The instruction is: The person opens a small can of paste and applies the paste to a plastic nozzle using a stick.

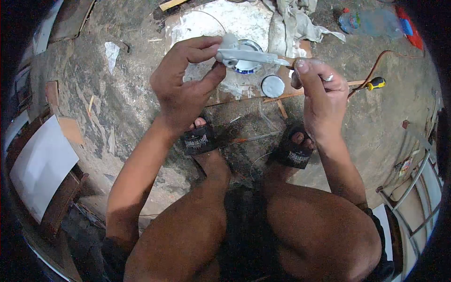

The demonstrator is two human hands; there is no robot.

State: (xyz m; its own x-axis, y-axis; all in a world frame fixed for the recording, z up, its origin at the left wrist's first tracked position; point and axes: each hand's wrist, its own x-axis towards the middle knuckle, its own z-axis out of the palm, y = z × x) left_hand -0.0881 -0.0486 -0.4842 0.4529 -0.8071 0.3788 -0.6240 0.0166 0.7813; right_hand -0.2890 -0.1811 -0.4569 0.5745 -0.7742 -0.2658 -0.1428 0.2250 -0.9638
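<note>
My left hand [190, 80] pinches one end of a pale grey, elongated part [249, 56] with a round hole near that end. In my right hand [322, 84] is a thin tool, likely a brush, whose light tip touches the part's right end; the fingers hide most of it. Below the part stands an open can [246, 68] with a shiny rim and blue label. A round lid [273, 86] coated in pale grey lies to the right of the can.
Grey-white cloths [293, 23] lie behind the can. At the right are a yellow-black screwdriver [376, 83], a brown cord [379, 58] and a clear plastic bottle [371, 22]. A white panel [43, 167] leans at the left. My sandalled feet are below.
</note>
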